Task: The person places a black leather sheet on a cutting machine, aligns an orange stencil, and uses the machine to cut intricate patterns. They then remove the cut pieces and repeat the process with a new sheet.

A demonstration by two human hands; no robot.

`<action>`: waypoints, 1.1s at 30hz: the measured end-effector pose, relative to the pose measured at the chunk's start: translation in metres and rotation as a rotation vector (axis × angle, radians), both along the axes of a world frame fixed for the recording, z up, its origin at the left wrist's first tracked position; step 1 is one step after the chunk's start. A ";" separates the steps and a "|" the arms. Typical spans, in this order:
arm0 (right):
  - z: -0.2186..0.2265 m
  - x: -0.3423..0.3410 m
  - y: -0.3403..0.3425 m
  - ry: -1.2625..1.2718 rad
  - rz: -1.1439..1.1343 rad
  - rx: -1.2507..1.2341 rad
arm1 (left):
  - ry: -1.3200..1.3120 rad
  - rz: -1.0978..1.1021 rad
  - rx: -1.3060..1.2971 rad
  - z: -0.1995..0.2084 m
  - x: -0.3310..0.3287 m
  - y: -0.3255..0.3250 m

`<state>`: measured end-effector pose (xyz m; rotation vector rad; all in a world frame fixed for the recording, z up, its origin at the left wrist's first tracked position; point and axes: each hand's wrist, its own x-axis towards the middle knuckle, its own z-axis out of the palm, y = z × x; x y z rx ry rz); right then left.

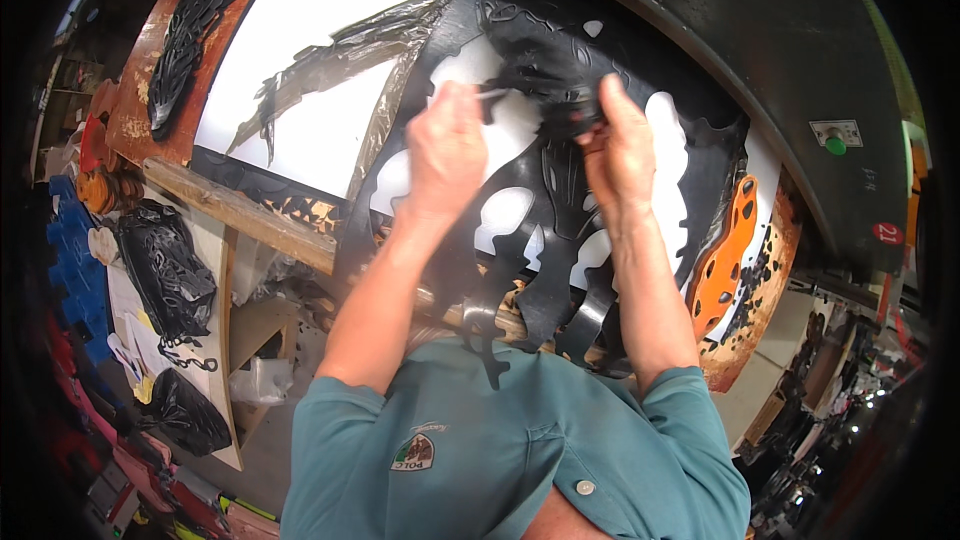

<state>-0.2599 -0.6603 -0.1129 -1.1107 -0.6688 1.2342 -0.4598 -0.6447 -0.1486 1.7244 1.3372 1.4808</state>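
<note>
My left hand (pixel 447 155) is closed in a fist, with a thin pale edge sticking out toward the right; what it grips is mostly hidden. Across from it, my right hand (pixel 622 155) has its thumb raised and its fingers curled round a bunch of black cut-out pieces (pixel 560 90), smeared by motion. Below both hands lies a black sheet (pixel 460 265) full of large shaped holes, its ragged strips hanging over the near edge toward my shirt. White board shows through the holes. Several slim black pieces (pixel 565 185) lie on the sheet between my wrists.
A white board (pixel 290 30) with crumpled dark film (pixel 330 65) lies at left, beside a pile of black cut pieces (pixel 185 50). An orange perforated template (pixel 725 260) is at right. A dark machine beam (pixel 720 30) with a green button (pixel 836 144) spans the far side.
</note>
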 end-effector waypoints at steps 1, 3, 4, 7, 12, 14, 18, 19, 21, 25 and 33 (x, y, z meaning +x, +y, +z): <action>0.003 0.018 0.003 0.084 -0.061 0.001 | -0.020 0.051 -0.081 0.000 -0.012 0.002; 0.008 0.066 0.007 0.130 -0.157 0.060 | -0.183 0.040 -0.248 -0.001 -0.028 0.002; 0.009 0.095 0.010 0.118 -0.279 0.071 | -0.244 0.058 -0.337 -0.002 -0.034 0.002; 0.016 0.195 0.001 0.203 -0.270 0.250 | -0.388 0.058 -0.295 -0.003 -0.041 0.001; 0.065 0.310 -0.049 0.167 -0.661 0.266 | -0.501 0.106 -0.329 0.005 -0.044 0.007; 0.081 0.307 -0.063 -0.045 -0.815 0.243 | -0.510 0.075 -0.375 0.010 -0.044 0.008; 0.072 0.220 -0.068 -0.765 -0.703 0.310 | -0.280 -0.103 -0.504 0.023 -0.032 -0.012; 0.061 0.188 -0.069 -1.076 -0.755 0.231 | -0.234 -0.100 -0.456 0.026 -0.025 -0.027; 0.037 0.126 -0.076 -1.333 -0.477 0.242 | -0.142 -0.092 -0.380 0.037 -0.018 -0.058; 0.002 0.052 -0.077 -1.287 0.107 0.591 | -0.268 -0.291 -0.621 0.052 -0.015 -0.106; -0.017 0.038 -0.094 -1.356 0.244 0.636 | -0.789 -0.479 -1.080 0.045 -0.001 -0.113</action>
